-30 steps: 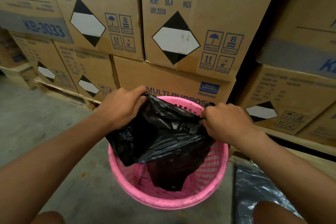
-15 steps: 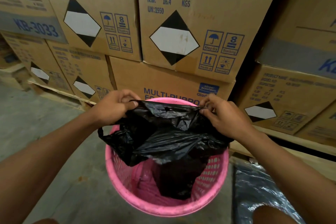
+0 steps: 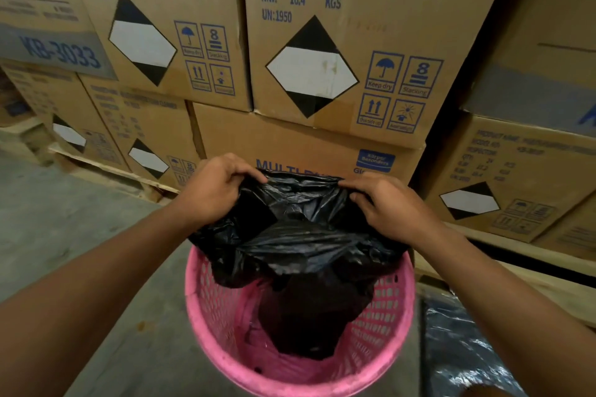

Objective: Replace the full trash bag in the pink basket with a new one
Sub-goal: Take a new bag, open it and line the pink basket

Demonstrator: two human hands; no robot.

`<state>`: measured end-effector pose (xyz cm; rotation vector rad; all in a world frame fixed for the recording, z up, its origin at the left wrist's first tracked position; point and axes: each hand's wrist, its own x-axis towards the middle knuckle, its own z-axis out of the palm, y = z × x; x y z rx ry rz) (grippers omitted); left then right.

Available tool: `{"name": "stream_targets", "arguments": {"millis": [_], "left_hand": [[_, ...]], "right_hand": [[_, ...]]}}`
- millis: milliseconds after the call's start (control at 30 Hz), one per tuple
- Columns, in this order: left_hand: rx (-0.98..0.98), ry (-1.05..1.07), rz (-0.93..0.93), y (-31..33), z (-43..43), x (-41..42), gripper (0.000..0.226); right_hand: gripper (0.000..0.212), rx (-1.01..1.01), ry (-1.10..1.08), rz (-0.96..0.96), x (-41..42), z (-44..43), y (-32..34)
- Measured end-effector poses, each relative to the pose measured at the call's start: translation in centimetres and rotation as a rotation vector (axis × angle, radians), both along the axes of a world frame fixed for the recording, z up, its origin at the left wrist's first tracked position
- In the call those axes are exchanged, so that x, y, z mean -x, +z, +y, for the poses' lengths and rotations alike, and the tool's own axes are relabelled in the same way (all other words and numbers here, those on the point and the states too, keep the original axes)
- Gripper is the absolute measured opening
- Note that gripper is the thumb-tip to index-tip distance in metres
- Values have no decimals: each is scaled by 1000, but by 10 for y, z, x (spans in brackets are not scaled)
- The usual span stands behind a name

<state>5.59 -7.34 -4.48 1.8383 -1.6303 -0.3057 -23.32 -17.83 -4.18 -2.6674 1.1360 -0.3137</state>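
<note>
From the head camera, looking down: the pink basket (image 3: 396,325) stands on the grey concrete floor (image 3: 80,219), close in front of a wall of stacked cardboard cartons (image 3: 354,26) printed with blue handling symbols and black-and-white diamonds.

Both of the person's bare arms reach forward over the basket. The left hand (image 3: 216,190) is clenched on the top edge of a black trash bag (image 3: 309,235), thumb and fingers pinching the plastic at the far left side of the bag's mouth. The right hand (image 3: 390,203) grips the same edge on the far right side, fingers curled down over the crumpled film. Between the two hands the bag's upper edge stretches above the basket's far rim.

The bag's body hangs down into the basket, its lower end draped inside against the pink bottom; a loose fold bulges over the left rim. The near rim and the lattice walls remain uncovered.

On the floor just right of the basket lies another mass of shiny dark plastic (image 3: 458,354), partly cut off by the frame.
</note>
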Motion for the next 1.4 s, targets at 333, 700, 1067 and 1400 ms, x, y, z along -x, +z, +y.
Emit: {"name": "stream_targets", "arguments": {"millis": [333, 700, 1067, 1400], "left_hand": [[-46, -53, -304, -14, -26, 3, 47], [-353, 112, -92, -23, -29, -1, 38], [25, 101, -313, -24, -25, 4, 28], [165, 80, -156, -27, -32, -6, 25]], "right_hand": [[53, 167, -67, 190, -17, 0, -24], [50, 128, -172, 107, -25, -4, -35], [47, 253, -68, 21, -29, -7, -42], [41, 230, -38, 4, -19, -6, -19]]}}
